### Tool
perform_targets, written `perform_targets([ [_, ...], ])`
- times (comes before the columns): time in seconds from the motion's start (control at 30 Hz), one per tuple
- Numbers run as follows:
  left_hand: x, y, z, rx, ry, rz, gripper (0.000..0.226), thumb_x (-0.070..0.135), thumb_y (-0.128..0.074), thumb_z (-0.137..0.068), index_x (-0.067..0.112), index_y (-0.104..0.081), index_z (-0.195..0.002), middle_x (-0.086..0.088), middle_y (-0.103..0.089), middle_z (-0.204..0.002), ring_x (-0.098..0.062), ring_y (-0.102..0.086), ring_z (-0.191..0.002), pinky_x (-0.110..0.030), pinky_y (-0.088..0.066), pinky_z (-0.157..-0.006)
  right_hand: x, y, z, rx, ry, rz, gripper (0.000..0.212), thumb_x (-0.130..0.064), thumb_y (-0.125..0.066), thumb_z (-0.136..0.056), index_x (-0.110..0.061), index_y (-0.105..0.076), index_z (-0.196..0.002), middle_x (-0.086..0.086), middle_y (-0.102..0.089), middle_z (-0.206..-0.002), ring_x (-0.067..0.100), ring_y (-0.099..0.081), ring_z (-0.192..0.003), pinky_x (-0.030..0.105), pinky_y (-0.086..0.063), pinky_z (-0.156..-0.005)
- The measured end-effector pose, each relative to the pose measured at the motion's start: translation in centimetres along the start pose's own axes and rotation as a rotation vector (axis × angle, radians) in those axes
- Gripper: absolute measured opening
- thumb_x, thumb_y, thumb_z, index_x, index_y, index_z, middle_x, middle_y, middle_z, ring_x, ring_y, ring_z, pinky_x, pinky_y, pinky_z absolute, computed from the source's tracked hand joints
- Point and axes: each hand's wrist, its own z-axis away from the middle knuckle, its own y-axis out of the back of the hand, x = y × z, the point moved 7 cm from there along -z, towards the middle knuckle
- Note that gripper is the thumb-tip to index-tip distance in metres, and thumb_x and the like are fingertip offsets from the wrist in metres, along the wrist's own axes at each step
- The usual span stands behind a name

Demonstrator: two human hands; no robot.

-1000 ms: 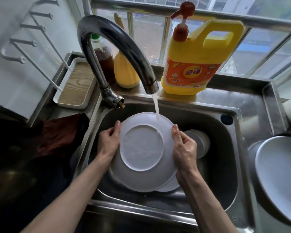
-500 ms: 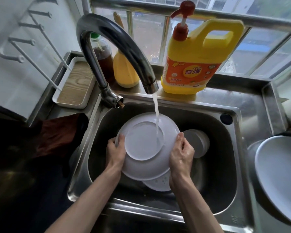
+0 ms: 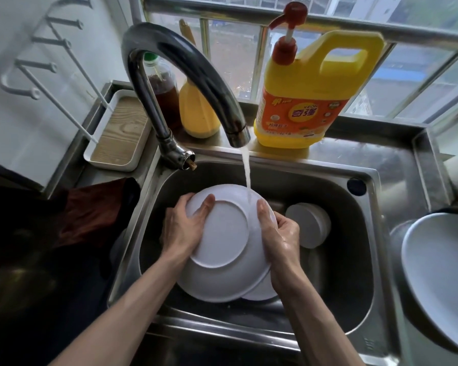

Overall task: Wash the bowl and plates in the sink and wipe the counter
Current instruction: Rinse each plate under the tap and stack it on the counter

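Note:
A white plate is held bottom-side up inside the steel sink, under running water from the tap. My left hand grips its left rim, thumb lying on the underside. My right hand grips its right rim. The stream strikes the plate's upper right edge. A second white plate peeks out beneath it. A white bowl lies upside down in the sink to the right.
A yellow detergent jug with a red pump, a yellow bottle and a brown bottle stand behind the sink. A dark red cloth lies left. A wood-lined tray sits far left, a large white plate right.
The plate has been turned and shifted under the stream. My left thumb has slid onto its underside, and both hands have regripped the rim lower in the sink.

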Motion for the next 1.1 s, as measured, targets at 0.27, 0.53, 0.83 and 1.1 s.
perform_targets([
  [0.27, -2.7, -0.5, 1.3, -0.005, 0.149, 0.21, 0.071, 0.067, -0.058, -0.091, 0.024, -0.041, -0.144, -0.007, -0.055, -0.134, -0.026, -0.059, -0.113, -0.042, -0.052, -0.087, 0.4, 1.2, 1.5, 0.135, 0.07, 0.027, 0.028, -0.044, -0.082, -0.086, -0.019, -0.076, -0.095, 0.004, -0.078, -0.086, 0.025, -0.077, -0.08, 0.047, -0.065, -0.072],
  [0.53, -2.0, -0.3, 0.8, -0.167, 0.122, 0.304, 0.1, 0.076, -0.072, -0.077, 0.027, -0.036, -0.156, -0.001, -0.052, -0.143, -0.026, -0.055, -0.126, -0.048, -0.047, -0.109, -1.4, 1.4, 0.1, 0.128, 0.168, 0.142, 0.04, -0.051, -0.08, -0.085, -0.011, -0.076, -0.081, 0.005, -0.076, -0.073, 0.024, -0.075, -0.068, 0.045, -0.063, -0.063],
  [0.83, -1.8, 1.1, 2.0, -0.038, 0.087, 0.456, 0.085, 0.051, -0.087, -0.066, 0.022, -0.049, -0.136, -0.003, -0.062, -0.124, -0.022, -0.066, -0.108, -0.041, -0.06, -0.089, -0.1, 2.0, -0.2, 0.101, 0.101, 0.237, 0.042, -0.065, -0.078, -0.08, -0.029, -0.068, -0.101, -0.009, -0.073, -0.092, 0.01, -0.07, -0.087, 0.032, -0.059, -0.076],
  [1.1, 0.1, 3.2, 2.7, -0.138, -0.107, 0.297, 0.059, 0.041, -0.093, -0.064, 0.02, -0.064, -0.111, 0.0, -0.074, -0.104, -0.015, -0.074, -0.091, -0.03, -0.062, -0.072, 1.8, 1.9, -0.6, 0.033, -0.001, 0.108, 0.045, -0.075, -0.072, -0.08, -0.046, -0.065, -0.114, -0.003, -0.07, -0.119, 0.021, -0.068, -0.107, 0.048, -0.059, -0.091],
])
